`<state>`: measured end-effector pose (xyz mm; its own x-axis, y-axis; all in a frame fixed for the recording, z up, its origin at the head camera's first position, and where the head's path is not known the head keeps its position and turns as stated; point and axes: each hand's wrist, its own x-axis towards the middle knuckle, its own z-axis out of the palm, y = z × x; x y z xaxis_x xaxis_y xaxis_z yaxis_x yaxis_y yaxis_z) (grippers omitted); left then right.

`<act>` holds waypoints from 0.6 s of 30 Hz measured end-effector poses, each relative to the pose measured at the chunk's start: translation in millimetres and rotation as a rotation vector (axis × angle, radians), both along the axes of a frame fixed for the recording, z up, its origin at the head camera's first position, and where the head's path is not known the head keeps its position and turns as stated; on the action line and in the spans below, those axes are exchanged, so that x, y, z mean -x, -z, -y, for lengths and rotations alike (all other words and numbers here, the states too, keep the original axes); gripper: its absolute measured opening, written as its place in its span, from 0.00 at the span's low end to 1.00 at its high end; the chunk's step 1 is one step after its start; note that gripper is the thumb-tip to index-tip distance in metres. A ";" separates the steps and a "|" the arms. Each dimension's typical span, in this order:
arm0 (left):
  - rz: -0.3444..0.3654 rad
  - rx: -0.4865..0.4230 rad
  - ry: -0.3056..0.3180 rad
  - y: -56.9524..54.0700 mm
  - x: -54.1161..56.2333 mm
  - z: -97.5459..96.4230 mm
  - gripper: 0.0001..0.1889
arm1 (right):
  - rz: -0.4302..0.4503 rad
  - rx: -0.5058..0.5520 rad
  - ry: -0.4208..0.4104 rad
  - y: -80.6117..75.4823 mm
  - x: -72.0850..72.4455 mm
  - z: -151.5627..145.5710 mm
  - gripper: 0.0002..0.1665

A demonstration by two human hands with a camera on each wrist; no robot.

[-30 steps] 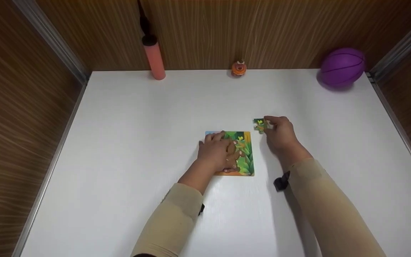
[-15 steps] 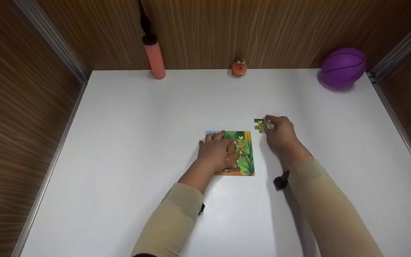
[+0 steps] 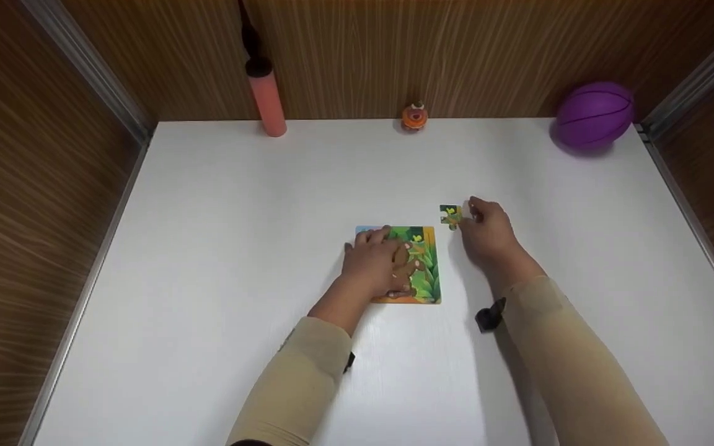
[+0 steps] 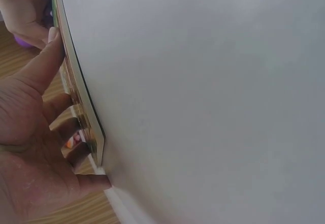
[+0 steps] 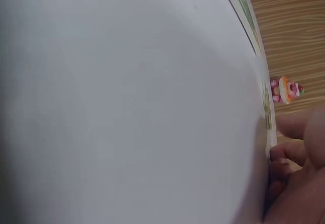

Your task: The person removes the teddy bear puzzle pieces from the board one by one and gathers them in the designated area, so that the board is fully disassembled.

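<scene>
My left hand [image 3: 372, 263] rests spread over a square jigsaw puzzle [image 3: 429, 272] with a green leafy picture, hiding much of its left half. In the left wrist view the thumb and several fingers press on the board [image 4: 81, 97] from above, and the little finger reaches the table beside it. A loose jigsaw piece [image 3: 451, 215], green with a yellow figure, lies on the table past the board's upper right corner. Right beside it is my right hand [image 3: 490, 232], thumb tip at the piece's edge and forefinger lifted apart from it.
Along the back wall of the white table [image 3: 239, 248] are a pink hand pump [image 3: 268, 102], a small orange toy figure [image 3: 414, 116] and a purple ball [image 3: 595, 116]. Wood-grain panels [image 3: 357, 56] rise at the back and both sides.
The forefinger of my right hand has drawn back from the jigsaw piece, which stays where it was. My left hand and the puzzle have not moved.
</scene>
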<state>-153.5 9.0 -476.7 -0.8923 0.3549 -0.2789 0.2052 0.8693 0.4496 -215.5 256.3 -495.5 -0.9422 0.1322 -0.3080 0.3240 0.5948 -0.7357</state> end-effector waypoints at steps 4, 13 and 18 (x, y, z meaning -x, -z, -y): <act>0.004 0.013 0.006 0.3 1.2 1.3 0.31 | 0.004 0.017 -0.047 -4.6 -2.1 -2.4 0.39; 0.032 0.020 0.008 -0.4 1.9 5.4 0.33 | -0.105 -0.061 -0.162 -17.8 -19.4 17.9 0.37; 0.033 0.065 0.037 -2.3 5.3 5.7 0.40 | -0.225 -0.070 -0.222 -25.3 -36.6 38.8 0.33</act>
